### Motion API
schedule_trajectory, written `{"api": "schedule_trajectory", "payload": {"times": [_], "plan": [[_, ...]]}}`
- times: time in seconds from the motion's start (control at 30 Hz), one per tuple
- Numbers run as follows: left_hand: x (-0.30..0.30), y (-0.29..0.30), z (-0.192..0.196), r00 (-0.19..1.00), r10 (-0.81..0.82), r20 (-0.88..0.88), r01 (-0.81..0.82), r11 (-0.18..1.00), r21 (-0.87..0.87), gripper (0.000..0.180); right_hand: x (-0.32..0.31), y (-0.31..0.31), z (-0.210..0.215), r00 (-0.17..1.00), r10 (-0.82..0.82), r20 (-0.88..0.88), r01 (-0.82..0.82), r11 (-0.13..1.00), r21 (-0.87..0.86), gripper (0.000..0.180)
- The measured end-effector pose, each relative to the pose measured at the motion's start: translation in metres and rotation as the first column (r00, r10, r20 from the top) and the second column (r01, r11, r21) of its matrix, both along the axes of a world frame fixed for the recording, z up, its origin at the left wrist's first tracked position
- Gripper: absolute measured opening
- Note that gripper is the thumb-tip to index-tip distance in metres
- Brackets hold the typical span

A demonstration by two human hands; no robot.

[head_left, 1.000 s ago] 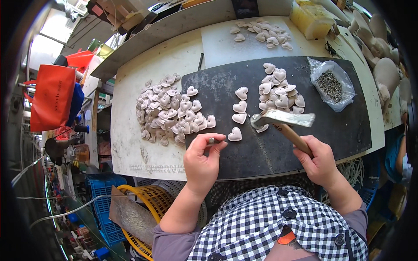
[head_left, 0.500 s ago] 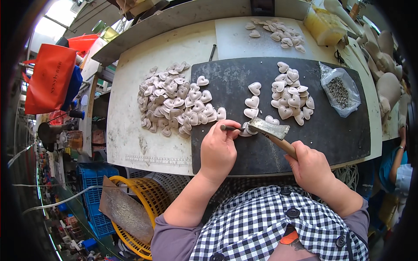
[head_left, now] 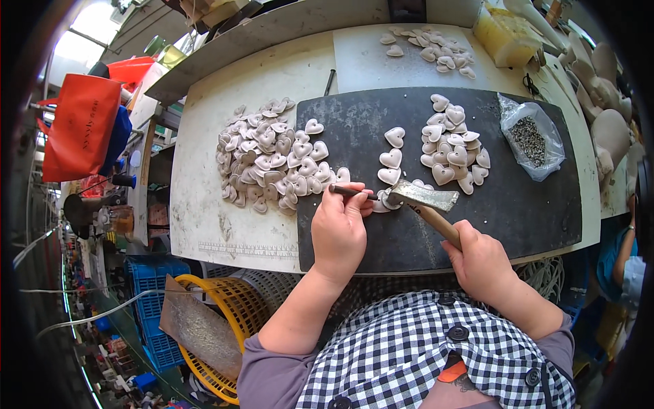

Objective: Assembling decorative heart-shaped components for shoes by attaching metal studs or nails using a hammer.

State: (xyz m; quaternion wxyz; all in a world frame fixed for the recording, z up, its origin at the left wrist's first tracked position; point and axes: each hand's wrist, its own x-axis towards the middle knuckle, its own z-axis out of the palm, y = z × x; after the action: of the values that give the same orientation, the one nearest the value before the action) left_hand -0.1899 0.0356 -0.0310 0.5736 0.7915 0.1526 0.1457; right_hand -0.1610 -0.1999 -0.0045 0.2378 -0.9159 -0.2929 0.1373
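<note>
My left hand (head_left: 343,228) pinches a short dark metal punch (head_left: 349,191), which lies nearly level with its right end close to the hammer head. In my right hand (head_left: 482,258) is the wooden handle of a hammer (head_left: 436,222). The hammer's worn metal head (head_left: 428,196) is over a pale heart-shaped patch (head_left: 380,205), partly hiding it. Above this patch, a short column of similar hearts (head_left: 390,159) runs up the black mat (head_left: 354,129). A large heap of hearts (head_left: 259,157) lies to the left, and a smaller heap (head_left: 453,146) to the right.
A clear plastic bag of small metal pieces (head_left: 530,142) rests on the mat's right side. More hearts (head_left: 436,49) lie on a white sheet at the back, beside a yellowish container (head_left: 505,35). A yellow basket (head_left: 225,327) stands below the table's left front edge.
The punch has tipped, its left end now higher and farther left in my left fingers. The hammer head has turned slightly, still over the same heart. The whole view has shifted a little.
</note>
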Motion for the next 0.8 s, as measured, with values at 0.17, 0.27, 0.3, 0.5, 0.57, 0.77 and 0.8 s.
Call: {"api": "schedule_trajectory", "payload": {"times": [0.17,0.27,0.3,0.5,0.57,0.77,0.8], "plan": [[-0.001,0.0,-0.005,1.0,-0.018,0.022,0.015,0.99,0.142,0.007,0.0,0.001,0.0,1.0,0.002,-0.004,-0.002,1.0,0.009,0.025],[0.0,0.003,-0.004,0.974,-0.165,0.156,0.063,0.856,0.514,0.013,0.0,0.0,-0.001,1.0,0.002,0.005,-0.003,0.999,0.048,0.023],[0.001,0.0,-0.003,0.971,-0.174,0.163,0.066,0.853,0.517,0.02,0.001,0.0,-0.001,1.0,0.001,0.014,-0.002,0.996,0.088,0.022],[0.007,0.003,-0.006,0.961,-0.241,0.139,0.119,0.808,0.577,0.014,0.012,-0.012,0.023,1.0,-0.003,-0.029,0.017,0.863,0.505,0.025],[0.005,-0.001,-0.004,0.959,-0.223,0.173,0.086,0.814,0.574,0.014,0.0,-0.005,0.018,0.993,-0.036,0.117,-0.07,0.616,0.785,0.016],[-0.004,-0.001,-0.009,0.977,-0.164,0.136,0.057,0.815,0.576,0.013,0.012,0.004,0.026,0.99,0.025,0.142,-0.077,0.926,0.369,0.024],[-0.004,0.0,-0.011,0.978,-0.156,0.142,0.046,0.815,0.578,0.013,0.012,0.003,0.032,0.996,-0.007,0.094,-0.026,0.936,0.352,0.024]]}}
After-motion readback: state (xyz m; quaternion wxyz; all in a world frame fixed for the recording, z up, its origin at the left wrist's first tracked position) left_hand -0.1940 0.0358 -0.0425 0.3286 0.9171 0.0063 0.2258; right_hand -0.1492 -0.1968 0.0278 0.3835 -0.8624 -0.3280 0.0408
